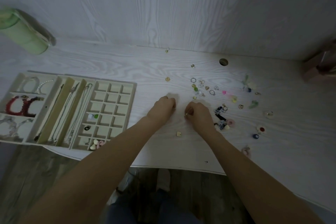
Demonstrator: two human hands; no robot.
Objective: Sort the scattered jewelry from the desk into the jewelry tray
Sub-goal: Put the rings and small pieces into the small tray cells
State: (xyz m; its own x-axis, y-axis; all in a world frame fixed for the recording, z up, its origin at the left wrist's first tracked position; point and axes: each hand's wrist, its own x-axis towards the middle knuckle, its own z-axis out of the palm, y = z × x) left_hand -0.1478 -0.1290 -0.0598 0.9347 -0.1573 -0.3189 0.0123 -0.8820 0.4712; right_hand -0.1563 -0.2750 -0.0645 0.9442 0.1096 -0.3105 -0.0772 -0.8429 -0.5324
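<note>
Right hand (pixel 197 113) is seen curled low over the desk (pixel 145 63), and a small gold-coloured piece (pixel 187 114) is pinched at its fingertips, just off the white wood. Left hand (pixel 163 106) is set close beside it, fingers curled under toward the desk; whether anything is held there cannot be told.

Scattered jewelry (pixel 211 92) is spread to the right of both hands: rings, small earrings and coloured charms are strewn across the desk, with a blue-and-white cluster (pixel 221 111) lying just beside the right wrist. One pale square piece (pixel 179 134) is left between the two forearms, near the front edge.

Well off to the left, the jewelry tray (pixel 133 96) is laid flat at the desk's front edge. Bracelets are kept in its leftmost sections, a dark red beaded one (pixel 20 105) among them; chains are stretched along the long middle channels; a few small pieces are dropped into the gridded squares, including a green bead (pixel 96 116) and heart shapes (pixel 94 144) at the near corner.

At the back left a green cylinder (pixel 23 31) is seen, and a round hole (pixel 223 62) is cut in the desk near the wall.
</note>
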